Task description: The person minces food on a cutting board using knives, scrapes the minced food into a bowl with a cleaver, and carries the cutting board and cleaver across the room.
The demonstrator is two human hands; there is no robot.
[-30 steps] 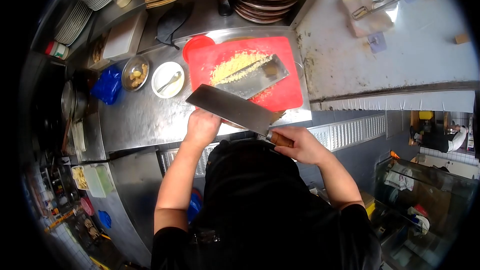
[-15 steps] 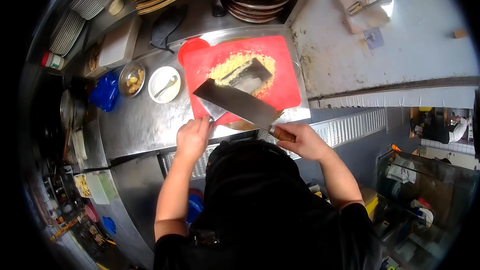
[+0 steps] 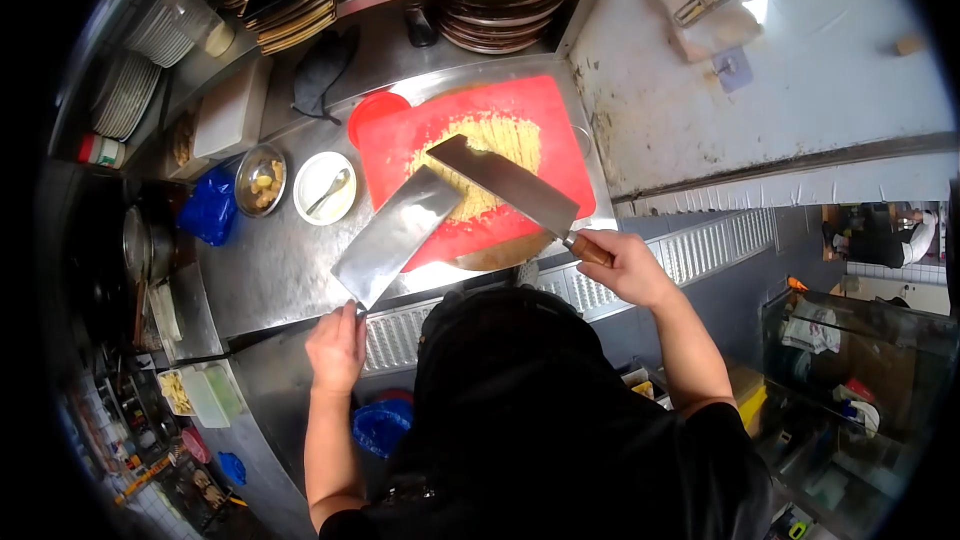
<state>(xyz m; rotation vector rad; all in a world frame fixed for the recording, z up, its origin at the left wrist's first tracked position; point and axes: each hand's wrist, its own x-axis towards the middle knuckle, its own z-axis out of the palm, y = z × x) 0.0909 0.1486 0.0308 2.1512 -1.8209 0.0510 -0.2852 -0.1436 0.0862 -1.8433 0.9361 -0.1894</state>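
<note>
A cleaver (image 3: pixel 397 236) is gripped by its handle end in my left hand (image 3: pixel 337 345), its broad blade slanting up over the left edge of a red cutting board (image 3: pixel 565 175). My right hand (image 3: pixel 625 267) closes round the wooden handle of a second cleaver (image 3: pixel 510 187), whose blade lies across the board toward the upper left. Finely chopped pale yellow food (image 3: pixel 505 140) covers the middle of the board, marked with parallel lines. The two blades are near each other; the tip of the right one reaches over the chopped food.
Left of the board are a white bowl (image 3: pixel 313 172) with a spoon, a metal bowl (image 3: pixel 243 180) of yellowish-brown pieces and a blue plastic bag (image 3: pixel 208 208). A red lid (image 3: pixel 372 112) sits by the board's upper left corner. Stacked plates (image 3: pixel 500 22) fill the shelf behind.
My left hand has moved left and down, drawing its cleaver off the chopped food. My right hand has shifted slightly right, and the two blades no longer cross.
</note>
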